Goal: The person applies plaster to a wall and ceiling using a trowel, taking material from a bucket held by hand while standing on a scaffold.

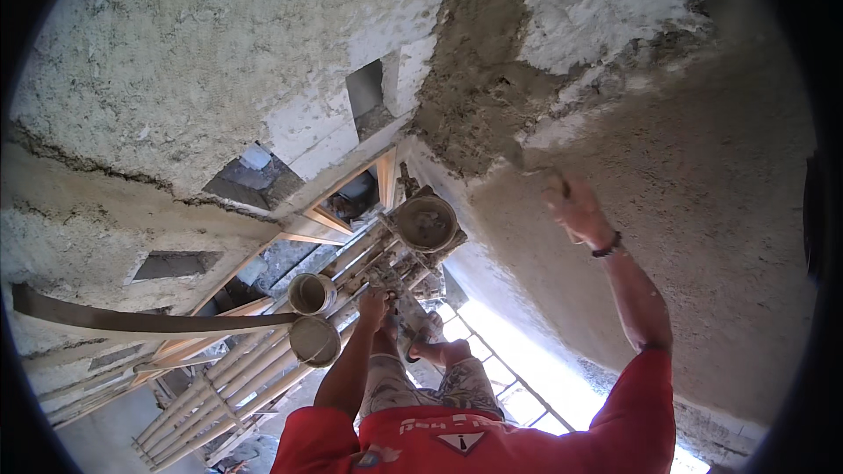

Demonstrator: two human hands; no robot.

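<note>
My right hand (pixel 580 214) is raised at the right and closed round the handle of a trowel (pixel 532 170). The trowel's blade lies against the dark wet mortar (pixel 479 110) where the wall surfaces meet, and blends into it. Low in the middle, my left hand (pixel 374 305) is closed beside a mortar-smeared board (pixel 410 314); what its fingers grip is too small to make out. Ahead of that hand stands a round bucket (pixel 426 223) with grey mortar inside. To its left are two more round containers (pixel 312 293), one beside the other.
Below me run several scaffold poles (pixel 237 377) lashed together. A long flat bar (pixel 149 323) reaches from the left to the containers. Wooden frames (pixel 327 218) and square openings (pixel 367 98) line the left wall. A grid of bars (pixel 518 395) crosses the bright gap at lower right.
</note>
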